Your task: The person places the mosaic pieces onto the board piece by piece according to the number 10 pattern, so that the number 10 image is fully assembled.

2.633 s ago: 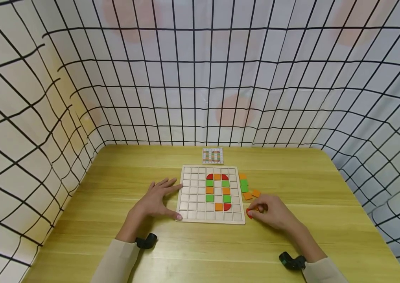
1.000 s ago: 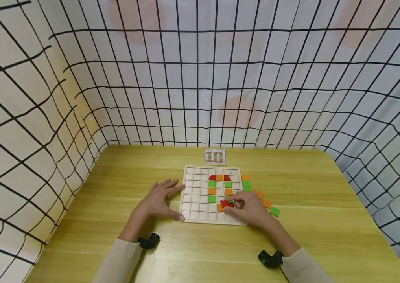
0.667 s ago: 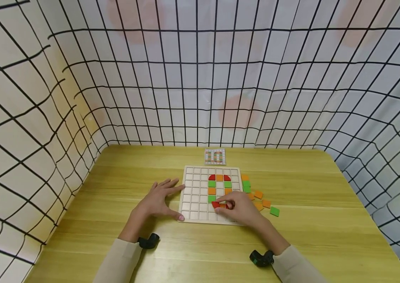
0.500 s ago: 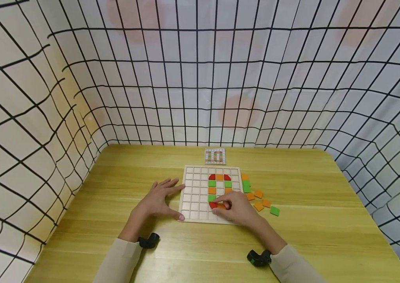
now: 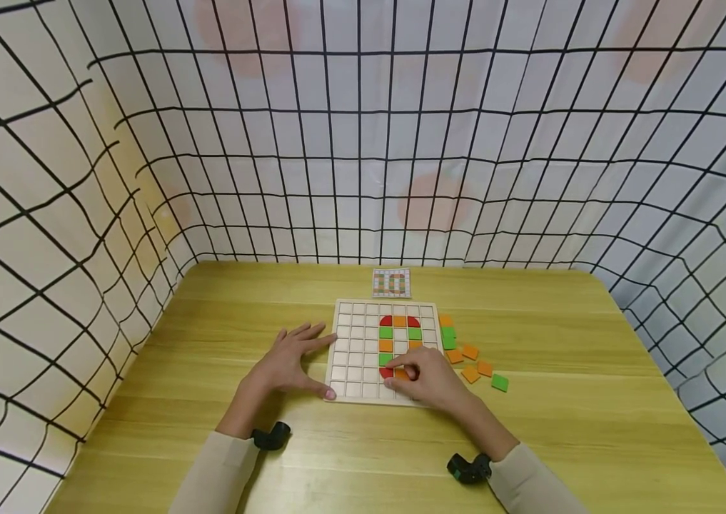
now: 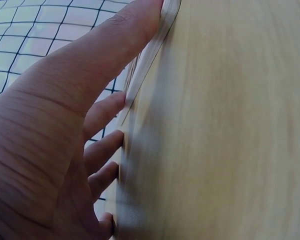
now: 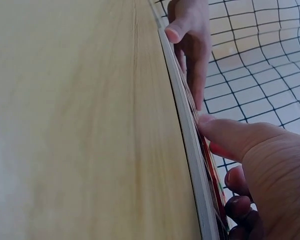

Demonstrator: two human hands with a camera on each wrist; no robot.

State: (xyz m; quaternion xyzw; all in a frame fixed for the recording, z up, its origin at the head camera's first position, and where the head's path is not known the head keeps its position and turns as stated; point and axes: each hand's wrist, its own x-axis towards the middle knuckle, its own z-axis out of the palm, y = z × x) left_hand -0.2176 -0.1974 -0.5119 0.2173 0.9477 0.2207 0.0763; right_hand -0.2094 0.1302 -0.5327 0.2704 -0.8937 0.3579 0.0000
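A pale wooden grid board (image 5: 355, 355) lies flat on the table, bearing red, orange and green tiles in a ring on its right half. My right hand (image 5: 435, 380) pinches a red round-edged tile (image 5: 385, 373) between thumb and index finger, at the ring's lower left corner. Beneath that hand shows part of an orange tile (image 5: 401, 374); the ring's lower right is hidden. My left hand (image 5: 287, 365) lies spread at the board's left side, its thumb on the near left corner and its index fingertip at the edge. In the left wrist view the thumb meets the board's rim (image 6: 146, 62).
Loose orange tiles (image 5: 470, 375) and green tiles (image 5: 500, 383) lie right of the board, several in all. A small printed pattern card (image 5: 391, 283) sits behind it. A white curtain with black grid lines (image 5: 363, 143) stands around the table's back and sides.
My right hand has carried the red tile leftward from beside the board to the ring's lower left cell, where it now lies lower and flatter. My left hand has stayed at the board's edge.
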